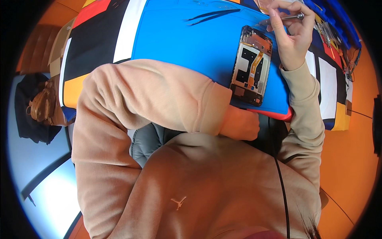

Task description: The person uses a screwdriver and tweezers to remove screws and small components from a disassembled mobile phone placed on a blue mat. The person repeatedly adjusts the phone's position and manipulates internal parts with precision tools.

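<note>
An opened smartphone [248, 65] lies on a blue mat [175, 44], its inner frame, dark plates and orange ribbon cable exposed. Beside its upper end, my right hand [294, 36] pinches a slim metal screwdriver [292, 17], whose tip is hard to make out near the phone's top edge. My left hand [240, 124] is curled closed at the mat's near edge, just below the phone; its palm side is hidden, so anything inside cannot be seen. Black tweezers [213, 16] rest on the mat to the left of the phone.
A multicoloured checked cloth [93, 44] covers the table under the mat. Small tools [327, 36] and a blue tray [338, 20] are at the far right. A black cable [280, 179] hangs in front of my body. At left sits a brown bag [41, 105] on dark fabric.
</note>
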### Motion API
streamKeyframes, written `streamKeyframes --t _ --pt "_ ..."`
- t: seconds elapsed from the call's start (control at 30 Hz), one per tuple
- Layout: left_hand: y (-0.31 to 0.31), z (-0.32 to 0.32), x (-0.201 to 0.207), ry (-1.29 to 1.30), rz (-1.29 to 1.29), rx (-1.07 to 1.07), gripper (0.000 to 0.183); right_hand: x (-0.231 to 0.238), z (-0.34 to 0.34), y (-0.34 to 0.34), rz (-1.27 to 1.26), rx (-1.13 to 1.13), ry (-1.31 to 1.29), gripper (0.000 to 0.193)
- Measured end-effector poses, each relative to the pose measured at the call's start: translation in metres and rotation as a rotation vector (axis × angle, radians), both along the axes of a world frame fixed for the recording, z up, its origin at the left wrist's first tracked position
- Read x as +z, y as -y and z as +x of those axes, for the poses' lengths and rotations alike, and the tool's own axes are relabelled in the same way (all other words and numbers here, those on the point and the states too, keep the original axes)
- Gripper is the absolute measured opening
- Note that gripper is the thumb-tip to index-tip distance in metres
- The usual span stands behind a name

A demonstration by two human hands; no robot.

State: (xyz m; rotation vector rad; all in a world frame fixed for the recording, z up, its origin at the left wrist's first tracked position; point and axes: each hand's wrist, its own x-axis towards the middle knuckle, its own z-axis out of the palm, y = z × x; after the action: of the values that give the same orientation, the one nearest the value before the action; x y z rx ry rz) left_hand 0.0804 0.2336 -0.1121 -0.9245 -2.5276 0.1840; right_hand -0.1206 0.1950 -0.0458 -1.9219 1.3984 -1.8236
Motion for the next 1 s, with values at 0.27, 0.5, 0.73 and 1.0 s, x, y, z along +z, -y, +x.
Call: streamKeyframes --t 0.27,0.5,0.73,1.0 --pt "-0.007 -0.008 -0.001 0.24 -0.01 -0.038 0.01 -0.001 0.006 -0.007 0.12 -0.002 -0.039 0.037" --pt "-0.009 -0.006 0.002 0.161 0.007 -0.026 0.01 -0.001 0.007 -0.005 0.076 -0.05 -0.101 0.037" --pt "-0.007 -0.005 -0.003 0.09 0.018 -0.025 0.011 -0.001 0.006 -0.005 0.071 -0.041 -0.107 0.036" --pt "-0.001 -0.004 -0.011 -0.011 0.062 -0.035 0.01 -0.001 0.006 -0.007 0.102 -0.045 -0.1 0.035"
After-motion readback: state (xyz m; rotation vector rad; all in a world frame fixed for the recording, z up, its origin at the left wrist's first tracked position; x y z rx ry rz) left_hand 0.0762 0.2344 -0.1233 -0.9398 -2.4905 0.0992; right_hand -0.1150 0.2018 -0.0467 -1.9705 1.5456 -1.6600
